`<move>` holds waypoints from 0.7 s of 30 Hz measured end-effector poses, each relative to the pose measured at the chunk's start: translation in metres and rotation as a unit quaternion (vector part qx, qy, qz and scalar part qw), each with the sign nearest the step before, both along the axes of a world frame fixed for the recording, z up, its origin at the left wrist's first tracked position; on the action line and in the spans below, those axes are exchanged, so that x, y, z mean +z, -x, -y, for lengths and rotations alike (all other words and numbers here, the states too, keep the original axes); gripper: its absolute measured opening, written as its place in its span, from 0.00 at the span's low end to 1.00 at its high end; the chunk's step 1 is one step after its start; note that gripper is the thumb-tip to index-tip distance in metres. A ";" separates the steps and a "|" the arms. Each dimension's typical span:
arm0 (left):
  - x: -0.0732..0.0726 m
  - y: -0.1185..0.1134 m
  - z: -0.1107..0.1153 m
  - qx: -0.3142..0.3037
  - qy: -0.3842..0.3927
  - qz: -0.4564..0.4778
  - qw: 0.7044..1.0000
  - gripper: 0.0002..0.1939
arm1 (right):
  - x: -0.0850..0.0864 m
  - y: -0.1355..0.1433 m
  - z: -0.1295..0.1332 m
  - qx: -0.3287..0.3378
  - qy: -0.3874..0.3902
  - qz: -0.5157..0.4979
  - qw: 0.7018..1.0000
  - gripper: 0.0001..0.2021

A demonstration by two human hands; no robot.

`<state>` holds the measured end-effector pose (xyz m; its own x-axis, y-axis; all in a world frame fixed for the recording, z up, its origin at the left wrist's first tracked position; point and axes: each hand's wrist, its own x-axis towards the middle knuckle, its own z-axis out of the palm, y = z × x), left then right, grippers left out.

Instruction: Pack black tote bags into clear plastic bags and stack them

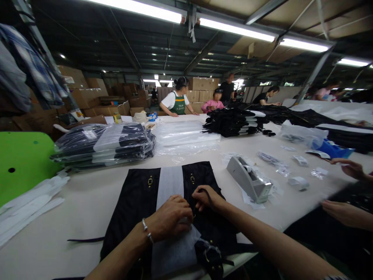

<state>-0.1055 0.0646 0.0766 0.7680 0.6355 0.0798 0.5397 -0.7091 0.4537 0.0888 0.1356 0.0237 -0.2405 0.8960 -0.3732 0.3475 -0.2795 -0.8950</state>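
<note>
A black fabric piece (pixel 136 200) with gold buckles lies flat before me, a white translucent sheet (pixel 170 181) running down its middle. My left hand (pixel 171 217), a silver bracelet on its wrist, rests over the sheet with fingers curled; thin white material shows beneath it, but its grip is hidden. To its right, my right hand (pixel 207 198) pinches a thin black strap beside the right buckle (pixel 192 178). At the lower right of the fabric hang more buckles and a short strap.
A grey tape dispenser (pixel 250 179) stands right of the fabric. Plastic-wrapped bundles (pixel 107 144), clear bags (pixel 180 134) and a black pile (pixel 236 120) lie behind. White strips (pixel 35 206) are at left. Another person's hands (pixel 349 214) are at right; people stand across the table.
</note>
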 end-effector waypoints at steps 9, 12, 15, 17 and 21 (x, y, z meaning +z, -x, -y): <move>-0.004 0.001 0.007 0.031 -0.034 0.018 0.999 0.06 | -0.002 0.019 -0.021 0.017 -0.012 0.048 0.999 0.13; -0.007 0.001 0.006 0.034 -0.033 0.023 0.999 0.08 | 0.002 0.014 -0.018 0.005 -0.081 0.104 0.991 0.15; -0.009 0.000 0.004 0.038 -0.031 0.023 0.999 0.09 | 0.004 0.020 -0.014 -0.004 -0.149 0.123 0.981 0.14; -0.009 0.000 0.004 0.040 -0.030 0.023 0.999 0.08 | 0.001 0.026 -0.012 -0.003 -0.157 0.123 0.980 0.13; -0.007 0.000 0.006 0.041 -0.027 0.022 0.999 0.07 | -0.007 0.030 -0.017 0.024 -0.080 0.115 0.990 0.11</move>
<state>-0.1056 0.0589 0.0695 0.7087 0.6900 0.1470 0.5776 -0.6871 0.4408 0.0593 0.1529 0.0170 -0.2101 0.9374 -0.2777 0.5561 -0.1190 -0.8225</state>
